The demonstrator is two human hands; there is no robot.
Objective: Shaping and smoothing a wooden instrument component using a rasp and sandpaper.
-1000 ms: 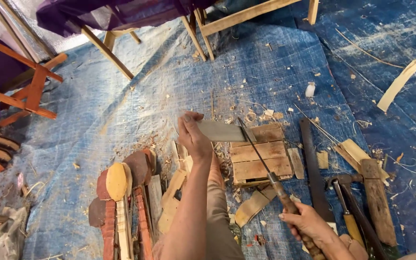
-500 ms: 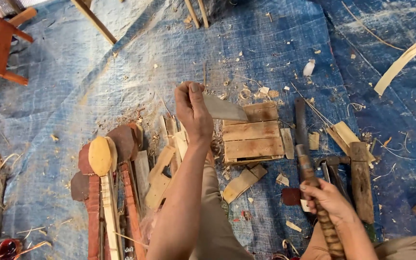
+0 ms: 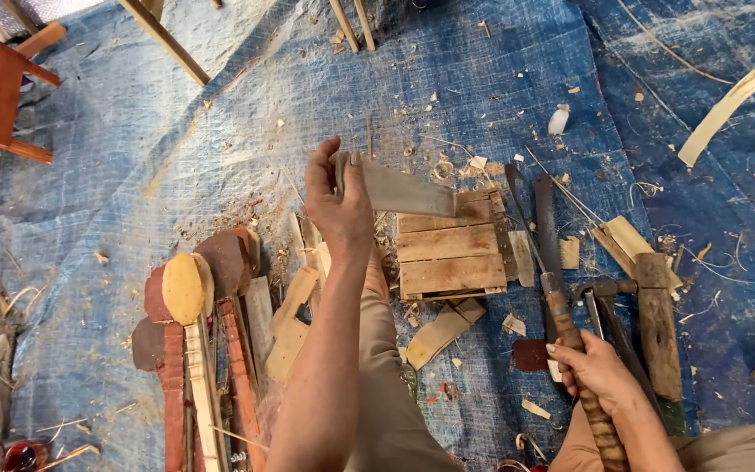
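Flat grey wood slat [image 3: 404,190] in left hand [image 3: 335,197], wrapped knife handle [image 3: 583,376] in right hand [image 3: 599,374]

The right hand [image 3: 599,371] hides part of the knife handle [image 3: 600,424], cut off below.

Flat grey wood piece [image 3: 399,190] (held aloft), wood-handled knife [image 3: 561,315]

The right hand [image 3: 600,371] now lies low beside the tool pile, its long knife [image 3: 530,240] laid flat next to the small wooden pallet [image 3: 452,249] instead of raised against the flat wood piece [image 3: 399,190]. The left hand [image 3: 335,197] now tilts that piece slightly higher than before.
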